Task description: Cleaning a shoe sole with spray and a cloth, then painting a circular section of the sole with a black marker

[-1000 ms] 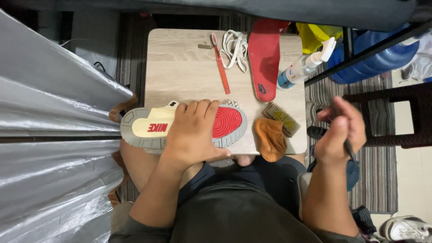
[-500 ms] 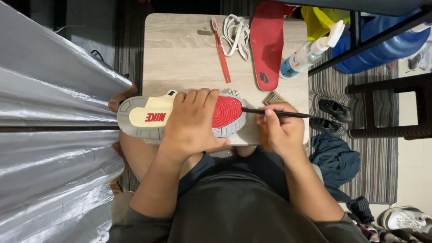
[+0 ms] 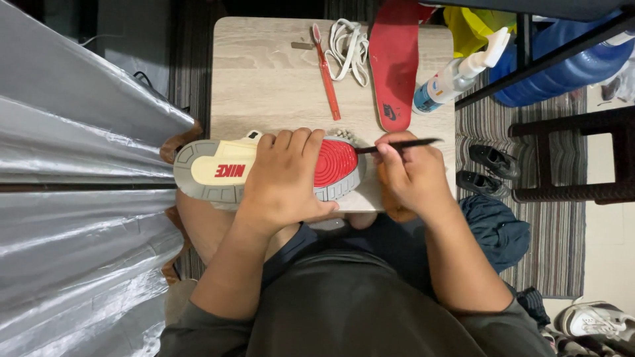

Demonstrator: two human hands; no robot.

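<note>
A sneaker (image 3: 218,170) lies sole-up at the near edge of a small wooden table (image 3: 271,79); its sole is cream, grey and red. My left hand (image 3: 286,178) presses down on the middle of the sole and holds the shoe. My right hand (image 3: 411,173) grips a thin black brush (image 3: 400,145), whose tip touches the red forefoot edge of the sole.
On the table's far side lie a red toothbrush (image 3: 327,69), white laces (image 3: 350,47), a red insole (image 3: 393,63) and a spray bottle (image 3: 456,74). Silver sheeting (image 3: 79,198) fills the left. A dark stool (image 3: 569,158), black shoes (image 3: 486,170), blue cloth (image 3: 496,228) and a blue water jug (image 3: 569,69) are at right.
My right hand came in from the right side with the brush and now sets its tip against the red part of the sole. My left hand stays on the shoe.
</note>
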